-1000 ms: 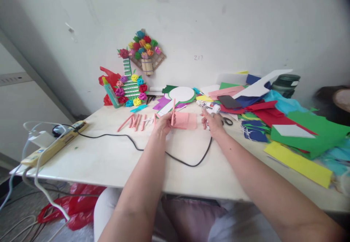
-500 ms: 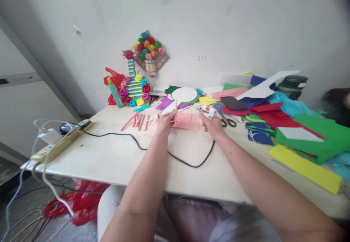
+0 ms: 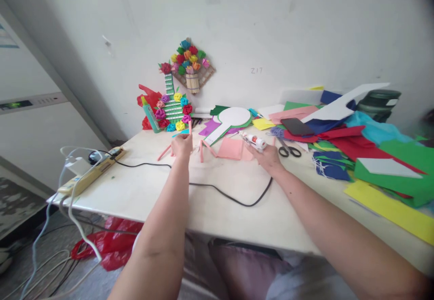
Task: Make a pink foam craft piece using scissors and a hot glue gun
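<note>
My left hand (image 3: 182,145) is closed around a thin pink paper roll (image 3: 190,128), which points upward from the fist. Below and beside that hand lie more pink rolls (image 3: 201,152) on the table, some partly covered by it. In my right hand (image 3: 267,159) is a white hot glue gun (image 3: 255,142), its nozzle pointing left. Between the two hands a pink sheet of paper (image 3: 230,149) lies flat, its right part near my right fingers.
Black-handled scissors (image 3: 289,151) lie right of the glue gun. A black cord (image 3: 230,196) crosses the table from a power strip (image 3: 91,169). Behind are a white round-headed cutout (image 3: 233,117), a glue bottle (image 3: 150,114) and a flowered paper guitar (image 3: 173,110). Coloured sheets (image 3: 389,191) cover the right side.
My left hand has moved left from the pink sheet to the loose rolls, still holding a roll upright. My right hand stays at the glue gun. The view has shifted slightly.
</note>
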`<action>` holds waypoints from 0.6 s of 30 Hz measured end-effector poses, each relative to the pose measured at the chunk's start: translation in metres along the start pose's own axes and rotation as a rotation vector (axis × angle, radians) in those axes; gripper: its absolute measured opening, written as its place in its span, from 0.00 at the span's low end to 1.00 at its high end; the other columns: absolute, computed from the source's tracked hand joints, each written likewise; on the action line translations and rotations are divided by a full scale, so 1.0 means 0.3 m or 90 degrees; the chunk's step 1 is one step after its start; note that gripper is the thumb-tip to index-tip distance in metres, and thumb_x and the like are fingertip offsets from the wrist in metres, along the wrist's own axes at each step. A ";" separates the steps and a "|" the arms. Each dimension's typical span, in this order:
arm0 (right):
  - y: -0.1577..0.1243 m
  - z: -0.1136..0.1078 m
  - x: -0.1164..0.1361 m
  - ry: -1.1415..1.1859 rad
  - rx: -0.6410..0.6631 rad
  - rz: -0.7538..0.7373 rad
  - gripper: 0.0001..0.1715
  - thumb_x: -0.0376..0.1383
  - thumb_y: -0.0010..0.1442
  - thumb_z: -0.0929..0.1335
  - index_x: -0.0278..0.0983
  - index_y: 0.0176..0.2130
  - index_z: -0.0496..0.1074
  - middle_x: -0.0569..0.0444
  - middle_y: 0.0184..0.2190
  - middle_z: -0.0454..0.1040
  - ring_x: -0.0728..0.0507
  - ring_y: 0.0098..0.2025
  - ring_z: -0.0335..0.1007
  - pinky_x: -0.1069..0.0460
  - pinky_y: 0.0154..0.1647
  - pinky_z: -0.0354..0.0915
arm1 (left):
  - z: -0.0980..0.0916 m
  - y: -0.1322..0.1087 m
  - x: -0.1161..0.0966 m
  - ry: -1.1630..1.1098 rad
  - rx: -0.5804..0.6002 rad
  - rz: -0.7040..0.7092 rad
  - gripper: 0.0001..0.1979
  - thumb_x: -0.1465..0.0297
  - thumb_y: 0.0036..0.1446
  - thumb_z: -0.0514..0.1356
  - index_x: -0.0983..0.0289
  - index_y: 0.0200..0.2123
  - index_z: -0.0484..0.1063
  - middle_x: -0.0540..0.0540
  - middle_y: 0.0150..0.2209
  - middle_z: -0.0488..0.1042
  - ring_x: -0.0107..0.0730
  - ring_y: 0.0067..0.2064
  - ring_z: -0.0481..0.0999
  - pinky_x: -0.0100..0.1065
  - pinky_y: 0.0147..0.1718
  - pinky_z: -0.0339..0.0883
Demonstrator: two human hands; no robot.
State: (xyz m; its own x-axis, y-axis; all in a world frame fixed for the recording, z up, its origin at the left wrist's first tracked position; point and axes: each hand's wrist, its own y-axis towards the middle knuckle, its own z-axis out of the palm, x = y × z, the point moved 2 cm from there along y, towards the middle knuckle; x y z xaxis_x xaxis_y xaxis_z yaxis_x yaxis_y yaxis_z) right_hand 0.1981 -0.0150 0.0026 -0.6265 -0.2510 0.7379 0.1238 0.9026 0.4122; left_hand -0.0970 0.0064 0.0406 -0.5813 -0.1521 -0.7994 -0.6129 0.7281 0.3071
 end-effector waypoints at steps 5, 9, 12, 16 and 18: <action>-0.002 0.003 -0.006 -0.006 -0.003 -0.006 0.29 0.57 0.48 0.65 0.34 0.30 0.74 0.50 0.16 0.71 0.41 0.27 0.72 0.53 0.24 0.62 | -0.024 0.035 0.062 0.199 -0.005 0.027 0.13 0.65 0.48 0.56 0.62 0.34 0.77 0.63 0.34 0.77 0.49 0.40 0.73 0.40 0.36 0.62; -0.007 0.006 -0.006 -0.022 -0.003 -0.016 0.29 0.57 0.48 0.65 0.34 0.29 0.74 0.51 0.15 0.70 0.41 0.25 0.72 0.53 0.24 0.62 | -0.006 0.046 0.080 0.342 0.028 0.078 0.13 0.65 0.52 0.54 0.64 0.35 0.75 0.67 0.39 0.74 0.52 0.47 0.69 0.42 0.39 0.62; -0.008 0.011 -0.007 -0.029 -0.002 -0.021 0.29 0.57 0.48 0.64 0.35 0.29 0.73 0.51 0.15 0.70 0.41 0.26 0.72 0.53 0.24 0.62 | 0.010 0.048 0.087 0.417 0.038 0.132 0.14 0.65 0.53 0.53 0.67 0.36 0.74 0.69 0.41 0.72 0.53 0.49 0.66 0.43 0.41 0.61; -0.006 0.014 -0.011 -0.032 -0.005 -0.034 0.28 0.57 0.49 0.65 0.34 0.31 0.74 0.50 0.18 0.72 0.41 0.27 0.72 0.53 0.26 0.62 | 0.031 0.052 0.106 0.434 0.062 0.142 0.13 0.65 0.53 0.54 0.67 0.34 0.74 0.70 0.40 0.72 0.55 0.50 0.64 0.44 0.42 0.60; -0.006 0.015 -0.012 -0.029 -0.005 -0.037 0.28 0.56 0.49 0.65 0.34 0.31 0.74 0.50 0.19 0.72 0.41 0.27 0.72 0.53 0.26 0.62 | 0.035 0.053 0.109 0.419 0.078 0.139 0.12 0.66 0.53 0.54 0.67 0.32 0.75 0.70 0.40 0.72 0.56 0.51 0.63 0.45 0.43 0.60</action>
State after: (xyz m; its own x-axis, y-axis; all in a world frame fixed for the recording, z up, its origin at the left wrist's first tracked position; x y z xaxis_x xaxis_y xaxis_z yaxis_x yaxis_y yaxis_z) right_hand 0.1966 -0.0143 -0.0031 -0.6670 -0.2863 0.6879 0.0929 0.8841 0.4580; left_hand -0.1202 0.0201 0.0140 -0.9111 -0.3384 -0.2355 -0.4028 0.8524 0.3335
